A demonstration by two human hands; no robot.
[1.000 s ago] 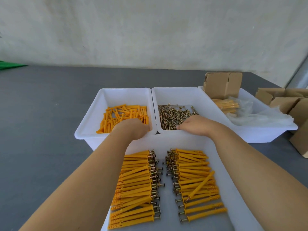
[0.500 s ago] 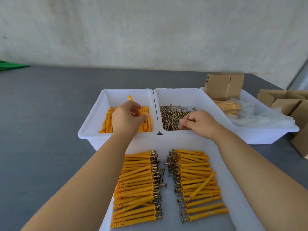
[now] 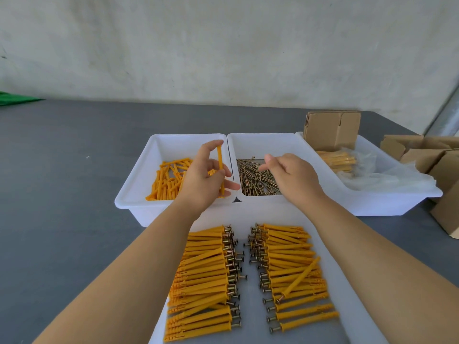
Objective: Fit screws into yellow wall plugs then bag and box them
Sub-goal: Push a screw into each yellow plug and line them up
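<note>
Hands [image 3: 248, 175] higher now, plug [image 3: 220, 167] lifted

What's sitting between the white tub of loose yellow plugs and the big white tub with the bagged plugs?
Head view: the white tub of brass screws, touching the plug tub.

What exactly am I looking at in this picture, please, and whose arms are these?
There is no machine here: a person wears a camera on the head, looking down at their own two bare arms. The left hand holds one yellow plug upright above the plug bin. The right hand hovers over the screw bin; whether its grip has a screw is too small to tell. Nearest the person, a white tray carries two rows of finished plugs with screws fitted. On the right, a third bin has a cardboard box and bagged plugs. Everything rests on a grey table.
</note>
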